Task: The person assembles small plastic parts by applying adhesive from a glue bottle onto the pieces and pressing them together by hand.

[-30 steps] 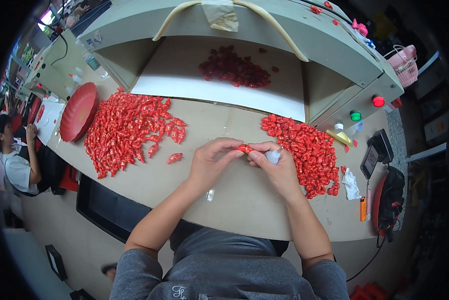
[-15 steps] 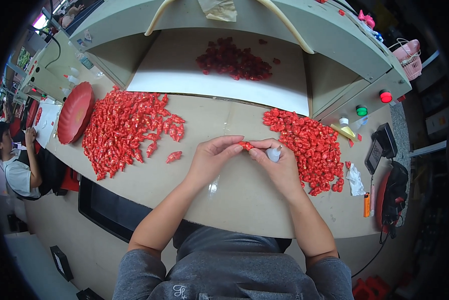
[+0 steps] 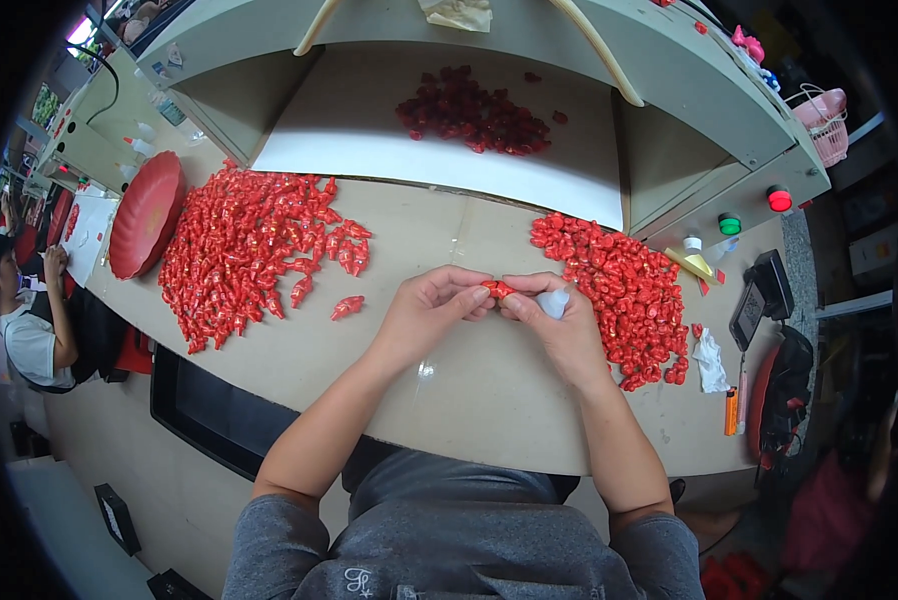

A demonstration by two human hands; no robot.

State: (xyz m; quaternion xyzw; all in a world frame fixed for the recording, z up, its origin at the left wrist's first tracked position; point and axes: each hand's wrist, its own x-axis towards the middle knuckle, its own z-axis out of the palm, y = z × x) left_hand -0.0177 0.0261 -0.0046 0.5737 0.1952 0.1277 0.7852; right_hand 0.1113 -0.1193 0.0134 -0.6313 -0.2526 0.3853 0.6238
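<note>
A small shiny red plastic piece [image 3: 498, 289] is pinched between the fingertips of my left hand [image 3: 437, 303] and my right hand [image 3: 566, 335], above the middle of the table. Tucked in my right hand is also a small whitish squeeze bottle [image 3: 553, 303], partly hidden by the fingers. To the left spreads a large pile of red figure-like pieces [image 3: 244, 245], with one single piece [image 3: 348, 307] lying apart, nearest my left hand. Just beyond my right hand lies another pile of rounder red pieces [image 3: 624, 300].
A grey bench cabinet [image 3: 709, 115] arches over a white shelf [image 3: 369, 155] holding dark red pieces [image 3: 474, 115]. A red scalloped bowl [image 3: 149, 215] leans at far left. Tissue [image 3: 710, 362], an orange lighter [image 3: 731, 411] and a black device [image 3: 749, 312] lie right. A co-worker [image 3: 34, 320] sits left.
Both hands stay close together, and the red piece shows more between the fingertips. The bottle's tip no longer shows. Someone in dark red clothing has come into view at lower right.
</note>
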